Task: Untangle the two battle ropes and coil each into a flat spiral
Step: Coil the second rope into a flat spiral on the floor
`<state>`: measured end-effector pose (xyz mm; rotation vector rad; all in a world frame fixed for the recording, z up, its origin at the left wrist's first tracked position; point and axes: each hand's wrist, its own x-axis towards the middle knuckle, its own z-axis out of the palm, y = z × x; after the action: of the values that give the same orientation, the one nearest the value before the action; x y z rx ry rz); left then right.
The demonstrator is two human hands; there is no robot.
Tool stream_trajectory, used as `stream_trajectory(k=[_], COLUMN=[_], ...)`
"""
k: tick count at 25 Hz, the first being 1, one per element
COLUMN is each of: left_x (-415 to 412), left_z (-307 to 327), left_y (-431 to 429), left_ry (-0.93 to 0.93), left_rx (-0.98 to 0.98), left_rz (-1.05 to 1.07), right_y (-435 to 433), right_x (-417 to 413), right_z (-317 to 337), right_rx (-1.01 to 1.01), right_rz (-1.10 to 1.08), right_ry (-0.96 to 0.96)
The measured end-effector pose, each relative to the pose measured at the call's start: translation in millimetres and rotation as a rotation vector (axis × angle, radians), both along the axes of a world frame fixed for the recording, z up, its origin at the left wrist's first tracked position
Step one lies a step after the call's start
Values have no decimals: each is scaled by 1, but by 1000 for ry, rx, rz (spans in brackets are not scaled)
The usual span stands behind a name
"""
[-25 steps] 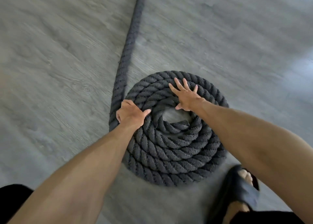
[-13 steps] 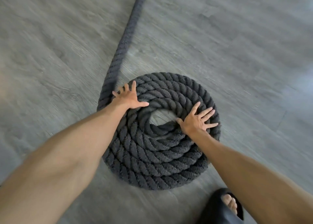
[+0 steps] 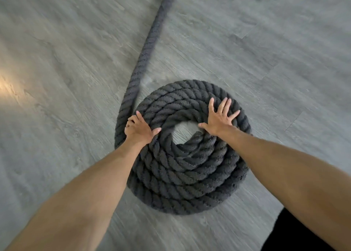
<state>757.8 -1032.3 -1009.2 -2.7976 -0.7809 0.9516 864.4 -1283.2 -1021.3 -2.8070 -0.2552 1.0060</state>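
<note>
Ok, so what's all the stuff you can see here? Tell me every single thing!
rope: one, dark grey, coiled into a flat spiral on the floor, loose tail running off to the top edge.
floor: one, grey wood-look planks, under everything.
black patch: one, black, bottom right corner; cannot tell what it is.
forearms: two, bare, reaching in from the bottom.
left hand: one, on the coil's left side, fingers curled over an outer turn.
right hand: one, flat on the coil's upper right, fingers spread.
</note>
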Motion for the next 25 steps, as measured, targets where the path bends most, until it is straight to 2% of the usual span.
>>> stream_trajectory(k=[6,9,12,14,16,17,19,21,25], left_x=[41,63,94,129,173,198,239,257,267], left_z=[1,4,18,33,36,33,24,9,-2], left_y=[-30,-33,-23,-12,-8,-9,-12,-13,0], left_ry=[223,315,315,122,-121,-150,-52,4,-81], left_rx=[72,151,85,13,-88,-179,-320,-342,-284], left_rz=[16,-61,-173,-191,-273,-318,-414,-503,-572], right_y=[8,13,19,20,20,23,34,38,38], right_x=[93,120,126,115,85,65,24,1,27], right_z=[7,6,9,10,2,0,-3,-10,-1], right_rx=[12,5,29,40,19,-4,-26,-74,-49], right_rz=[212,251,222,125,-116,-284,-522,-553,-523], right_ry=[-19,-33,-61,-118,-187,-184,-107,-104,-19])
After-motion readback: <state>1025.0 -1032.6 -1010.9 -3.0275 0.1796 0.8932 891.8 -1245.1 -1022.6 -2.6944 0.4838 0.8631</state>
